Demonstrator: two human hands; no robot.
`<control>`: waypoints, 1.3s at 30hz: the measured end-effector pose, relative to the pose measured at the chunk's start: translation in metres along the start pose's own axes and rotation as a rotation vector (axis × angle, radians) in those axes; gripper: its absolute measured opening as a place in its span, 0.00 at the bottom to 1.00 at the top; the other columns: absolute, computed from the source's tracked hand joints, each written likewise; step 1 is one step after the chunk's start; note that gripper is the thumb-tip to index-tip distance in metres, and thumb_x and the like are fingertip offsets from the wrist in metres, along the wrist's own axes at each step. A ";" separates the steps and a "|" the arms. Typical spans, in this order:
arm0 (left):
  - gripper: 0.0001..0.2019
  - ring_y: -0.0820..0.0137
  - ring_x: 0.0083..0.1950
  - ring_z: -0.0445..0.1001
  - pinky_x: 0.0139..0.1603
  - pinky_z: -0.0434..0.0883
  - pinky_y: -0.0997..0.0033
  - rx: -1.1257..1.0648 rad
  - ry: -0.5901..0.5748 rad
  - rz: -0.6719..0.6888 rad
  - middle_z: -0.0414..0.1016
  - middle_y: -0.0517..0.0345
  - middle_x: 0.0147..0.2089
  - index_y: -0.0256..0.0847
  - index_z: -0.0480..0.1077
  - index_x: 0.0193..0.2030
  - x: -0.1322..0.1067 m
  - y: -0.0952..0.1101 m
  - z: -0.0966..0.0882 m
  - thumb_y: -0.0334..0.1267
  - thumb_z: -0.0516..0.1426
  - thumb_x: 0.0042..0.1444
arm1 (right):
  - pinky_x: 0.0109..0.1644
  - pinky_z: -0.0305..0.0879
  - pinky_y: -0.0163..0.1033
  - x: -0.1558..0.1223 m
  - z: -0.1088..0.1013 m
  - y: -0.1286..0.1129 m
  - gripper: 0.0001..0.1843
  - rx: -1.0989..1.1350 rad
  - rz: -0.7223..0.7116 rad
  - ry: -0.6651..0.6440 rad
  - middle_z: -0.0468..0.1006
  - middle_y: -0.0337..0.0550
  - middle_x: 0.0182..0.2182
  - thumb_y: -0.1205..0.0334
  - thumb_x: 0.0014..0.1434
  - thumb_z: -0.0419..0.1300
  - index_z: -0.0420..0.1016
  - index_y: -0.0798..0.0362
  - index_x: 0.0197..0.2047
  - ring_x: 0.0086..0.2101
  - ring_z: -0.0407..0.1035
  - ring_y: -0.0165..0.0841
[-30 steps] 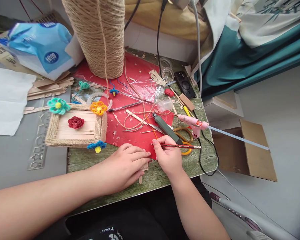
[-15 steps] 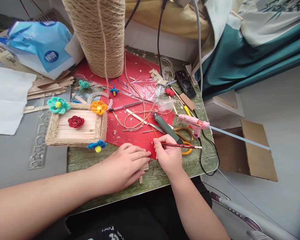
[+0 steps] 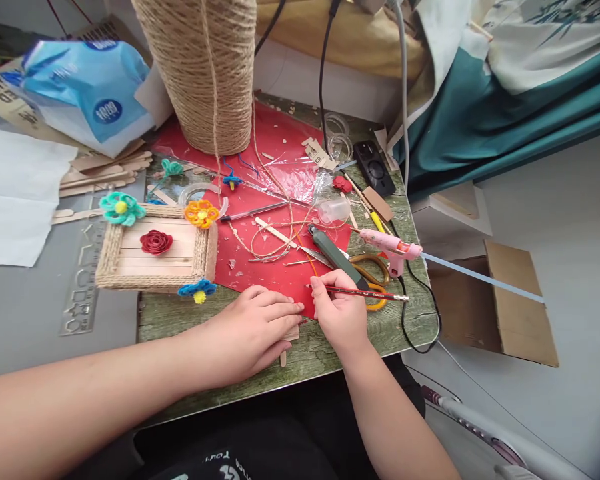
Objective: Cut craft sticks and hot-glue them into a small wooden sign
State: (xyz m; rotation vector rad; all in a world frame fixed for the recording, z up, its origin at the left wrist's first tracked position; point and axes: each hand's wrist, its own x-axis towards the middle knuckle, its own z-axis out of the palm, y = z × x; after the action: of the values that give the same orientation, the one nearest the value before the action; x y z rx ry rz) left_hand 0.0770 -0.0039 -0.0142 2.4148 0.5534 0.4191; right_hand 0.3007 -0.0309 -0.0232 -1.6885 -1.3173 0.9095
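Observation:
My left hand lies flat with its fingers stretched out, over the lower corner of a red sheet and some pale craft sticks. Most of those sticks are hidden under the palm. In my right hand is a red and black pencil, its tip pointing left toward the red sheet near my left fingertips. Behind the right hand lie scissors with orange handles and a dark green cutter-like tool. Left of my hands sits a stick frame edged with twine, with a red rose in its middle.
A large twine cone stands at the back, its strand looping across the red sheet. A pink glue gun with a long glue stick lies right, its cord over the table edge. A phone and clear ruler are also on the table.
The whole view has shifted slightly, so things sit a little further right. Both hands keep their places, and the pencil stays in my right hand.

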 end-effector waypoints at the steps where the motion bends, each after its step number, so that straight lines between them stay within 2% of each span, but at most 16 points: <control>1: 0.18 0.56 0.65 0.72 0.64 0.64 0.51 0.000 0.003 0.000 0.74 0.49 0.68 0.42 0.72 0.65 0.000 0.000 0.000 0.40 0.55 0.72 | 0.27 0.64 0.36 0.000 0.000 -0.001 0.16 -0.002 0.000 0.005 0.72 0.37 0.25 0.49 0.70 0.62 0.71 0.49 0.34 0.25 0.68 0.31; 24: 0.17 0.56 0.64 0.73 0.63 0.64 0.52 0.009 0.000 -0.001 0.75 0.49 0.67 0.41 0.73 0.63 0.001 0.002 -0.003 0.39 0.55 0.72 | 0.26 0.63 0.36 0.000 -0.002 0.003 0.15 0.001 0.028 -0.037 0.73 0.37 0.25 0.49 0.70 0.62 0.72 0.49 0.35 0.24 0.67 0.30; 29: 0.17 0.57 0.64 0.73 0.63 0.65 0.53 0.020 0.008 0.010 0.76 0.48 0.67 0.41 0.72 0.64 0.001 0.001 -0.001 0.39 0.55 0.71 | 0.25 0.62 0.35 -0.003 -0.002 0.003 0.16 0.062 0.020 -0.003 0.72 0.36 0.24 0.49 0.70 0.63 0.71 0.49 0.34 0.22 0.65 0.29; 32: 0.17 0.57 0.64 0.73 0.62 0.66 0.54 0.075 0.030 0.048 0.76 0.47 0.67 0.40 0.73 0.63 0.001 0.001 -0.001 0.39 0.55 0.71 | 0.22 0.60 0.35 -0.005 -0.002 0.003 0.14 0.166 0.004 0.018 0.72 0.34 0.24 0.50 0.69 0.65 0.72 0.49 0.36 0.19 0.64 0.27; 35: 0.17 0.57 0.63 0.74 0.62 0.66 0.53 0.180 0.035 0.145 0.75 0.45 0.67 0.39 0.73 0.63 -0.001 0.010 -0.005 0.37 0.55 0.70 | 0.20 0.58 0.34 -0.005 -0.003 0.003 0.12 0.268 0.004 0.044 0.71 0.31 0.22 0.50 0.67 0.66 0.72 0.48 0.40 0.17 0.62 0.27; 37: 0.17 0.57 0.60 0.75 0.61 0.67 0.54 0.235 -0.017 0.232 0.77 0.45 0.65 0.38 0.73 0.63 -0.006 0.022 -0.009 0.36 0.56 0.70 | 0.21 0.58 0.34 -0.004 -0.004 0.004 0.12 0.304 -0.014 0.077 0.70 0.30 0.22 0.51 0.67 0.67 0.72 0.48 0.39 0.17 0.63 0.26; 39: 0.15 0.59 0.55 0.76 0.57 0.69 0.57 0.267 -0.104 0.289 0.80 0.44 0.58 0.39 0.74 0.60 -0.012 0.038 -0.013 0.35 0.55 0.70 | 0.25 0.63 0.35 -0.003 -0.005 0.004 0.10 0.314 -0.048 0.116 0.72 0.32 0.23 0.53 0.66 0.68 0.74 0.49 0.38 0.20 0.67 0.27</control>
State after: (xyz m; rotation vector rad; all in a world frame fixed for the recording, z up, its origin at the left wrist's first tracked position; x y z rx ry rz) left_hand 0.0721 -0.0303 0.0175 2.7682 0.2247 0.3540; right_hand 0.3065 -0.0349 -0.0248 -1.4378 -1.0715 0.9222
